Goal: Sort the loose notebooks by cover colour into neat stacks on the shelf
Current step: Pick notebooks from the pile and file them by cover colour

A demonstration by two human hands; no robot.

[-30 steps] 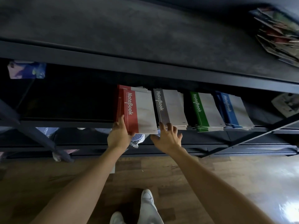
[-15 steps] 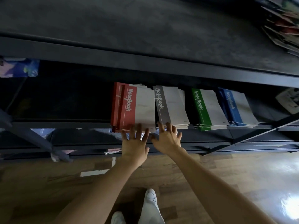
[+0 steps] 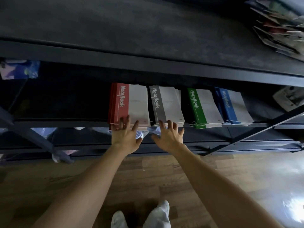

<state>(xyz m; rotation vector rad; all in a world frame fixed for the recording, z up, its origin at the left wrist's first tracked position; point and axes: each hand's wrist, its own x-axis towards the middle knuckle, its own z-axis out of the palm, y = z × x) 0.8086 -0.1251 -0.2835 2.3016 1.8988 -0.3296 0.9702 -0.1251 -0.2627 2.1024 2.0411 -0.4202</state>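
Note:
Four notebook stacks lie side by side on the dark middle shelf (image 3: 62, 123): a red stack (image 3: 130, 102), a grey stack (image 3: 166, 104), a green stack (image 3: 204, 107) and a blue stack (image 3: 233, 106). My left hand (image 3: 125, 134) has spread, straight fingers pressing against the front edge of the red stack. My right hand (image 3: 169, 135) has its fingertips against the front edge of the grey stack. Neither hand grips anything. The stacks' rear parts are hidden under the upper shelf.
The wide upper shelf (image 3: 148, 38) overhangs the stacks, with a messy pile of magazines (image 3: 279, 25) at its right end. A blue printed packet (image 3: 19, 69) sits far left. Diagonal frame braces (image 3: 256, 130) cross below. Wooden floor and my white shoes (image 3: 141, 216) lie beneath.
My left hand has moved from the red stack's left corner to its front edge with fingers spread. The red stack now lies squarer. My right hand stays at the grey stack.

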